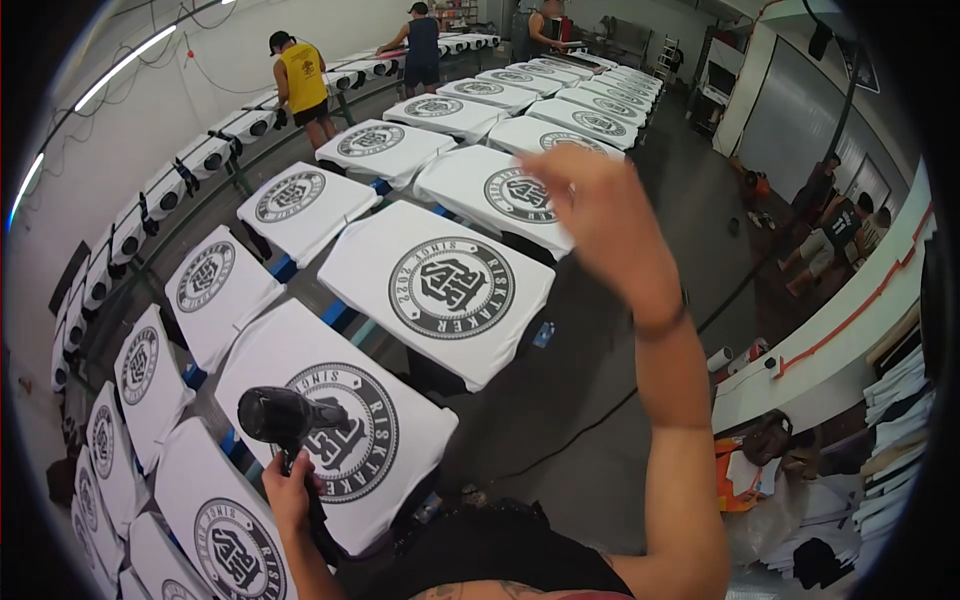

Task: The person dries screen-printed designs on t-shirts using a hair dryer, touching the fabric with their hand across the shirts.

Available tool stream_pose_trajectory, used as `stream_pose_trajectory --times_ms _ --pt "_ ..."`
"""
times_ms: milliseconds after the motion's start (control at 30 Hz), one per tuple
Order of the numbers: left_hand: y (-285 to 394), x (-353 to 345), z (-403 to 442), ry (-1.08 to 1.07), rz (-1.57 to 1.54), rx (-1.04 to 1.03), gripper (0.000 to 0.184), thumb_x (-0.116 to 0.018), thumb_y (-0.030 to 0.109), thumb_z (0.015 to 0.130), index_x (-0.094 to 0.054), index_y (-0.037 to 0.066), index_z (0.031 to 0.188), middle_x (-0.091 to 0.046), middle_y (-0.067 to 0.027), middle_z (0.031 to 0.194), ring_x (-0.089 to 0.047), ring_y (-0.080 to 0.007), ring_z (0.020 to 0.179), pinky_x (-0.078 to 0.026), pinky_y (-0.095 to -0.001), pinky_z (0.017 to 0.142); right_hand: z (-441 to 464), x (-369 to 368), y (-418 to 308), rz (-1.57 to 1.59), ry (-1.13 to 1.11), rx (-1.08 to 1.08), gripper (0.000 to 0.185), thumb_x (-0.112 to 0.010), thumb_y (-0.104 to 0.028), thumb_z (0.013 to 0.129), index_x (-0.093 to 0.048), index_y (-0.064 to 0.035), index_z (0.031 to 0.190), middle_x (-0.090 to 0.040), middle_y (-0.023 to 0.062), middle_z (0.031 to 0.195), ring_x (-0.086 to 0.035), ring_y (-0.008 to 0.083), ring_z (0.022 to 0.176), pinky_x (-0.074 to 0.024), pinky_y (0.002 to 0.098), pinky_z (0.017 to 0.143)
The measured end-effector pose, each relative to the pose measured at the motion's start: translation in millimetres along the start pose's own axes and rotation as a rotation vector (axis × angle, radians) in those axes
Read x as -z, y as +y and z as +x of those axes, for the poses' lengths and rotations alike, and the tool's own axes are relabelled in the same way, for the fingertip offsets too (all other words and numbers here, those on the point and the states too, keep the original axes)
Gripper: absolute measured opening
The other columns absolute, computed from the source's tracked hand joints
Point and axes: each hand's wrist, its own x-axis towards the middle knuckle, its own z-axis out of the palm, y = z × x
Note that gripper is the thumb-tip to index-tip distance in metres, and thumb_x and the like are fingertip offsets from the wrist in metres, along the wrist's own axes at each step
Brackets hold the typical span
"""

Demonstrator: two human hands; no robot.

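My left hand (290, 492) is wrapped around the handle of a black hair dryer (274, 414). The dryer is over a white shirt (272, 338) stretched on a board, which carries a round black "RISKTAKER" print (372, 425); its nozzle points towards that print. Raised in the air on the right, my right hand (605, 215) is bent at the wrist and blurred, so its fingers cannot be made out clearly. No object shows in it. Behind and below it lies another printed white shirt (450, 225), and it partly covers a shirt further back (455, 180).
Rows of printed shirts on boards run to the back. A person in a yellow top (302, 75) and one in dark clothes (421, 45) stand at the far row. Several people sit at right. A cable (570, 440) crosses the floor; folded garments (895, 440) are stacked right.
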Motion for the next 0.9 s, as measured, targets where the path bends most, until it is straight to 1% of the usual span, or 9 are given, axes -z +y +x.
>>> stream_pose_trajectory --times_ms 67,167,233,400,467,567,633,700,900 --pt "-5 7 -4 -0.020 -0.012 -0.002 0.021 -0.068 0.018 0.094 -0.059 -0.001 0.092 -0.056 -0.0036 0.066 -0.053 -0.0125 0.048 -0.043 -0.0273 0.042 17 -12 66 -0.054 0.049 -0.220 0.020 -0.070 -0.005 0.087 -0.075 -0.0026 0.107 -0.074 0.0170 0.094 -0.072 0.0239 0.080 -0.0541 0.0310 0.072" --pt "-8 9 -8 0.000 -0.024 -0.023 0.019 -0.066 0.016 0.094 -0.059 -0.001 0.092 -0.056 -0.0035 0.065 -0.053 -0.0132 0.048 -0.043 -0.0274 0.042 17 0 64 0.022 0.137 -0.314 0.018 -0.071 -0.012 0.088 -0.075 0.0009 0.100 -0.073 0.0180 0.084 -0.070 0.0253 0.072 -0.0544 0.0319 0.072" --pt "-11 12 -12 0.009 -0.023 0.011 0.019 -0.068 0.015 0.094 -0.058 -0.002 0.092 -0.058 -0.0046 0.067 -0.054 -0.0123 0.048 -0.045 -0.0277 0.042 -8 -6 31 0.270 0.197 -0.367 0.016 -0.073 -0.009 0.088 -0.075 0.0004 0.100 -0.072 0.0164 0.083 -0.068 0.0189 0.070 -0.0514 0.0288 0.068" --pt "-12 14 -20 0.016 -0.062 0.034 0.019 -0.068 0.015 0.094 -0.058 -0.002 0.093 -0.059 -0.0048 0.068 -0.055 -0.0125 0.049 -0.046 -0.0274 0.043 -104 -49 -22 0.611 -0.081 -0.445 0.007 -0.075 -0.005 0.087 -0.074 0.0008 0.091 -0.071 0.0088 0.082 -0.064 0.0124 0.072 -0.0481 0.0258 0.065" --pt "-13 14 -21 0.023 -0.053 0.064 0.019 -0.069 0.015 0.094 -0.059 -0.002 0.093 -0.059 -0.0044 0.068 -0.055 -0.0126 0.049 -0.046 -0.0275 0.043 -130 -69 -26 0.723 -0.206 -0.615 0.011 -0.078 -0.008 0.086 -0.073 0.0010 0.090 -0.071 0.0070 0.081 -0.064 0.0096 0.072 -0.0481 0.0245 0.064" --pt "-12 13 -18 0.020 -0.037 0.071 0.020 -0.069 0.016 0.094 -0.059 -0.001 0.092 -0.059 -0.0040 0.068 -0.055 -0.0126 0.049 -0.046 -0.0277 0.043 -126 -53 -38 0.699 -0.195 -0.509 0.011 -0.079 -0.009 0.084 -0.073 -0.0005 0.087 -0.071 0.0052 0.081 -0.066 0.0118 0.072 -0.0490 0.0250 0.062" --pt "-11 11 -16 0.007 -0.020 0.065 0.020 -0.069 0.016 0.093 -0.059 -0.001 0.091 -0.058 -0.0039 0.067 -0.054 -0.0123 0.049 -0.045 -0.0274 0.044 -95 -13 -62 0.557 0.003 -0.068 0.010 -0.081 -0.011 0.081 -0.073 -0.0047 0.085 -0.072 0.0023 0.081 -0.067 0.0138 0.071 -0.0497 0.0251 0.059" --pt "-5 8 -16 -0.021 -0.028 0.056 0.020 -0.069 0.016 0.093 -0.060 -0.002 0.091 -0.058 -0.0035 0.066 -0.054 -0.0119 0.049 -0.044 -0.0268 0.045 -70 27 -83 0.397 0.053 0.257 0.011 -0.082 -0.011 0.077 -0.073 -0.0099 0.083 -0.072 -0.0003 0.081 -0.069 0.0155 0.070 -0.0511 0.0248 0.058" --pt "-7 2 -14 -0.049 -0.008 0.060 0.022 -0.070 0.017 0.093 -0.059 -0.002 0.095 -0.058 -0.0034 0.065 -0.054 -0.0121 0.048 -0.045 -0.0276 0.044 -63 83 -155 0.182 0.134 0.256 0.014 -0.069 -0.029 0.087 -0.068 -0.0154 0.090 -0.073 -0.0009 0.085 -0.070 0.0186 0.081 -0.0504 0.0327 0.067"
